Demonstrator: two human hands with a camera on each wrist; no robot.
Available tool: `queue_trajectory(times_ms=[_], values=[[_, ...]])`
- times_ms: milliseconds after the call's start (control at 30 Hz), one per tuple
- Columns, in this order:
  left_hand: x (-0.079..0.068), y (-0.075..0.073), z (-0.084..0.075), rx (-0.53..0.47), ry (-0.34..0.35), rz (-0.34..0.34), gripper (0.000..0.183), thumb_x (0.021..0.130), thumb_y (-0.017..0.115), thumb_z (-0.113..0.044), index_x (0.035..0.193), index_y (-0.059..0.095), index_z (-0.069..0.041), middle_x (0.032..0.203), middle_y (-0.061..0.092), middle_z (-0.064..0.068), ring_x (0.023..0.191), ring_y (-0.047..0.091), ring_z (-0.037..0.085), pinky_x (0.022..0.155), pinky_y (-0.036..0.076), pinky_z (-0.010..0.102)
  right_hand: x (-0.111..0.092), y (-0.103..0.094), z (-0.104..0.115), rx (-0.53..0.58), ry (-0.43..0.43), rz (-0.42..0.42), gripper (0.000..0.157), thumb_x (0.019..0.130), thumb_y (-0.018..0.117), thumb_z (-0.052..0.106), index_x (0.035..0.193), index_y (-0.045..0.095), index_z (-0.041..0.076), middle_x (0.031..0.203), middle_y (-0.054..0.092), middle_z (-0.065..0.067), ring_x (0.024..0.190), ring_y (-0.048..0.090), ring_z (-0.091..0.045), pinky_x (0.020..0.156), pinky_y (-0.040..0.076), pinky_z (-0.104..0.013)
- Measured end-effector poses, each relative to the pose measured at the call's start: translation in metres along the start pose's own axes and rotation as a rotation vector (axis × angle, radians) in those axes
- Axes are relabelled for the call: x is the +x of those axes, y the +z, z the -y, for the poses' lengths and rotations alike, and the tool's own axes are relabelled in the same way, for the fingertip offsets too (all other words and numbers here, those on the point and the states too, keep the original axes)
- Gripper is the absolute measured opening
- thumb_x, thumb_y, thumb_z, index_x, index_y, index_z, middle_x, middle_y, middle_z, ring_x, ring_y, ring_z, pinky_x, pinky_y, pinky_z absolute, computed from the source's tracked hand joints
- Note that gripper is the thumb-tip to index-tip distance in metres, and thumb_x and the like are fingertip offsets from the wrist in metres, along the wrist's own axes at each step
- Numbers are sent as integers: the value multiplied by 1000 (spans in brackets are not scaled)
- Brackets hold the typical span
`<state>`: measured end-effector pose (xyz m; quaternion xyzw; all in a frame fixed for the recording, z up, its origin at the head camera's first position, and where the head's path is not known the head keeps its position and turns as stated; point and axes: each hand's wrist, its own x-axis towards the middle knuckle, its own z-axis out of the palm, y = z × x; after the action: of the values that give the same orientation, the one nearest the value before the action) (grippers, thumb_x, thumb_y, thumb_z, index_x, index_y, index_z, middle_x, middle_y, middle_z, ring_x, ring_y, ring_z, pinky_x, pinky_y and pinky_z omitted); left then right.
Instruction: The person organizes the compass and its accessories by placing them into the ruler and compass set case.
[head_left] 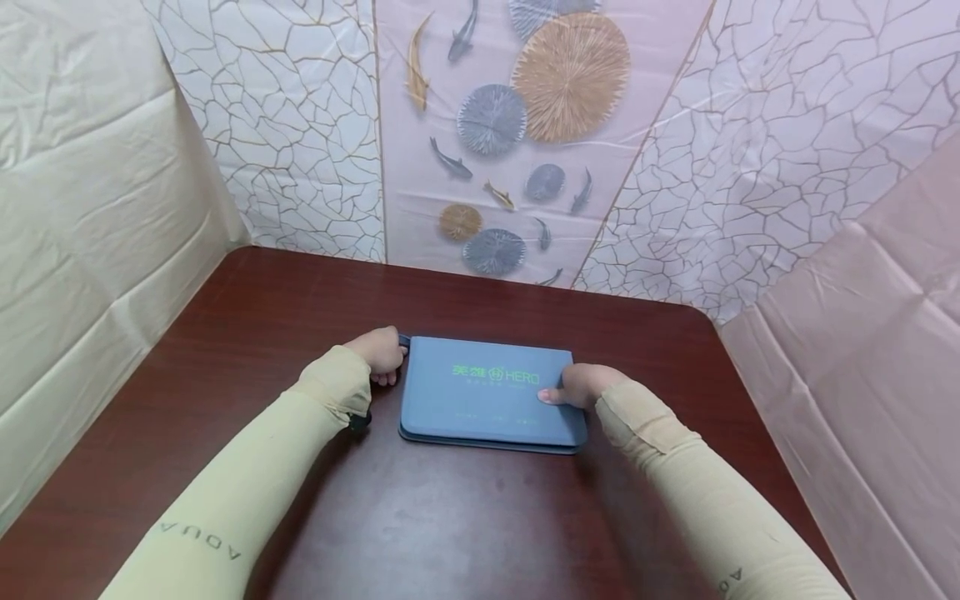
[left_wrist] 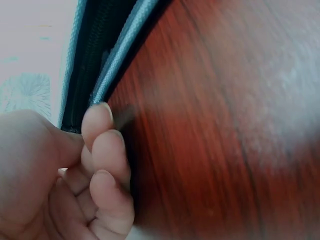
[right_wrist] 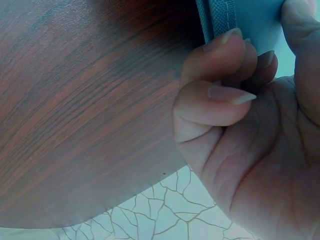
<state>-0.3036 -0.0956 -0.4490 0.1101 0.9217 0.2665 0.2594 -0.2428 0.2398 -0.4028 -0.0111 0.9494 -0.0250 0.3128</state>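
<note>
A flat blue zip case (head_left: 487, 404) with green HERO lettering lies on the dark red-brown table. At its back left corner my left hand (head_left: 381, 352) pinches a small dark tab (head_left: 404, 341). The left wrist view shows the left hand (left_wrist: 95, 175) with curled fingers at the end of the zipper edge (left_wrist: 92, 60), which stands partly apart. My right hand (head_left: 588, 385) grips the case's right side, its thumb on the cover. Up close in the right wrist view, curled fingers (right_wrist: 215, 107) meet the case's woven edge (right_wrist: 222, 17).
The wooden table (head_left: 442, 517) has rounded far corners. Behind it hangs a patterned cloth wall (head_left: 300, 125), and pale cloth walls stand at the left (head_left: 90, 250) and right (head_left: 870, 350). A dark band (head_left: 360, 421) sits under the left cuff.
</note>
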Motion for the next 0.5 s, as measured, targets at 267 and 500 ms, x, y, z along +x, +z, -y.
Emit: queue_trajectory(times_ms=[267, 500], values=[[-2, 2, -2, -106, -66, -7, 40, 93, 35, -10, 73, 68, 0, 61, 66, 7, 51, 62, 19, 49, 48, 30, 1, 1, -2, 20, 0, -21, 76, 89, 59, 52, 132, 51, -10, 114, 60, -18, 94, 55, -26, 90, 44, -42], [-4, 6, 2, -134, -62, -25, 47, 101, 37, -19, 72, 70, -2, 62, 67, 7, 53, 63, 18, 52, 49, 30, 3, 7, -5, 16, -5, -52, 76, 89, 58, 53, 131, 52, -10, 111, 60, -18, 91, 55, -25, 86, 45, -41]])
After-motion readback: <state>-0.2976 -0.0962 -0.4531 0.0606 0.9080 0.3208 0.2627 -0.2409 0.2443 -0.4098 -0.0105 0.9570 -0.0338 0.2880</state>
